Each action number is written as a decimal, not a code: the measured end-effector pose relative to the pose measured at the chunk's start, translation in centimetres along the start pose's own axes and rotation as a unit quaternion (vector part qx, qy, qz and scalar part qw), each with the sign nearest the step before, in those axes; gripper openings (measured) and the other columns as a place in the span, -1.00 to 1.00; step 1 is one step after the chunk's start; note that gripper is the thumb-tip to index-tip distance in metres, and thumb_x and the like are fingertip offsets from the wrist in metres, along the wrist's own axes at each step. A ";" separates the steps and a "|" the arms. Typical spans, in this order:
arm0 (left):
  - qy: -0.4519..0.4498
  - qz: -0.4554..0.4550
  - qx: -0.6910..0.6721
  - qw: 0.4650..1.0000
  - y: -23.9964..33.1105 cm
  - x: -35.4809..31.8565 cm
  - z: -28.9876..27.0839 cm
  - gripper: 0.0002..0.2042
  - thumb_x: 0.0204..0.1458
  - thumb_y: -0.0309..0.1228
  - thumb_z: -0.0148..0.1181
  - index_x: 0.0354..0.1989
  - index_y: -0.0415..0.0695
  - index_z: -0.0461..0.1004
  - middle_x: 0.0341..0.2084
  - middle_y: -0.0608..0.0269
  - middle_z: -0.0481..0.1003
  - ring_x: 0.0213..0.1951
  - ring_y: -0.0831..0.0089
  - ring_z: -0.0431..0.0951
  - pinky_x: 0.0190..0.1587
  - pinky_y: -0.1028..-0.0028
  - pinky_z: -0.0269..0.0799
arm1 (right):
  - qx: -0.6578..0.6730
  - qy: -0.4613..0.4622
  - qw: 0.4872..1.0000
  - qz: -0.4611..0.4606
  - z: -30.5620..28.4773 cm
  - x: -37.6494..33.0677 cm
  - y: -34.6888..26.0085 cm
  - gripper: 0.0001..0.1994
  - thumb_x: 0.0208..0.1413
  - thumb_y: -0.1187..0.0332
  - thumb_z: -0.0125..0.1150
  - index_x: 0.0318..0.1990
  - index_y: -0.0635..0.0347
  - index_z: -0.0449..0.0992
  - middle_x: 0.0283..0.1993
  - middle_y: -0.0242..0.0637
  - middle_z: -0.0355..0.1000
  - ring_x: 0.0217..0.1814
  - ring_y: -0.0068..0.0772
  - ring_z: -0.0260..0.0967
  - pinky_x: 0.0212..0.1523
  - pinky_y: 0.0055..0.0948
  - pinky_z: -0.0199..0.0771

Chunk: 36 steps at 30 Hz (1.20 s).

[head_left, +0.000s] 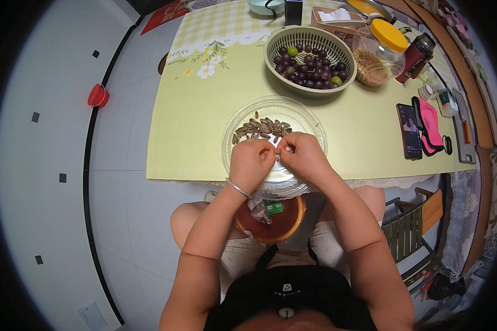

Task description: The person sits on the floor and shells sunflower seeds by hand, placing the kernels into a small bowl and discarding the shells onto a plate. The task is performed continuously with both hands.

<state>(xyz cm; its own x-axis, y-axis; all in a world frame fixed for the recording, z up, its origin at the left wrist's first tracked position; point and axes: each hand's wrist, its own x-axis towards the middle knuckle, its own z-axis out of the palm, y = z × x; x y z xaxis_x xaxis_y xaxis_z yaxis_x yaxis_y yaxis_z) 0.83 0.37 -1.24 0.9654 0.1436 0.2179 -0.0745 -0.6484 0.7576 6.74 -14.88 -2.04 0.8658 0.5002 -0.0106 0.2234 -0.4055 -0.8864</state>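
Striped sunflower seeds [263,126] lie in a loose pile on the far side of a clear round plastic tray [239,116] near the table's front edge. Over the tray, my left hand [252,164] and my right hand [305,157] meet at their fingertips. Both are closed in a pinch on a small sunflower seed [277,158], mostly covered by the fingers. A silver bangle circles my left wrist.
Beyond the tray stands a grey-green colander [272,66] of dark grapes. To its right are a yellow-lidded jar [373,63] and a dark red flask [417,58]. A phone [409,131] lies beside a pink-and-black item [429,126]. Below the table edge sits a waste bin [301,212].
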 end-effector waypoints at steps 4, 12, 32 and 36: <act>-0.022 0.041 0.026 0.999 -0.6 0.2 -0.2 -0.95 -0.17 -0.51 0.19 -0.53 -0.20 0.55 -0.63 0.10 0.47 -0.54 0.19 0.49 -0.44 0.30 0.41 | -0.001 0.009 1.000 -0.002 0.3 -0.1 0.1 -0.91 -0.11 0.47 0.23 -0.42 0.30 0.54 -0.40 -0.03 0.48 -0.35 -0.06 0.45 -0.28 -0.27 0.44; -0.008 0.080 0.070 0.994 -1.5 -0.2 0.3 -0.94 -0.17 -0.50 0.20 -0.59 -0.19 0.50 -0.62 0.10 0.47 -0.47 0.14 0.50 -0.38 0.23 0.44 | -0.004 -0.006 1.000 0.010 0.2 0.0 0.1 -0.92 -0.10 0.50 0.21 -0.42 0.30 0.55 -0.40 -0.03 0.48 -0.35 -0.06 0.45 -0.27 -0.26 0.45; 0.041 0.047 0.065 0.996 -0.4 -0.6 0.6 -0.94 -0.18 -0.48 0.23 -0.60 -0.17 0.49 -0.65 0.14 0.45 -0.54 0.18 0.48 -0.46 0.28 0.40 | 0.015 0.073 0.997 0.004 1.3 -0.4 -0.2 -0.91 -0.08 0.49 0.24 -0.39 0.32 0.53 -0.40 -0.03 0.47 -0.35 -0.06 0.47 -0.29 -0.29 0.47; 0.032 0.010 0.014 0.999 -0.7 -0.6 0.6 -0.95 -0.17 -0.49 0.23 -0.57 -0.19 0.52 -0.64 0.11 0.46 -0.54 0.17 0.48 -0.45 0.27 0.40 | -0.014 0.097 0.994 -0.042 1.6 -0.6 0.0 -0.89 -0.09 0.49 0.26 -0.38 0.32 0.53 -0.39 -0.03 0.46 -0.36 -0.04 0.45 -0.29 -0.26 0.47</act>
<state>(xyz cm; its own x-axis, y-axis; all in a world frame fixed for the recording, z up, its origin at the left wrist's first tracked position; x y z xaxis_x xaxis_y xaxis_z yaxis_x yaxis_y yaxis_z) 0.44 0.30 -2.33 0.9457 0.1774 0.2723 -0.0857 -0.6720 0.7356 5.47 -13.92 -2.76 0.9132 0.3774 0.1539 0.3078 -0.3911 -0.8674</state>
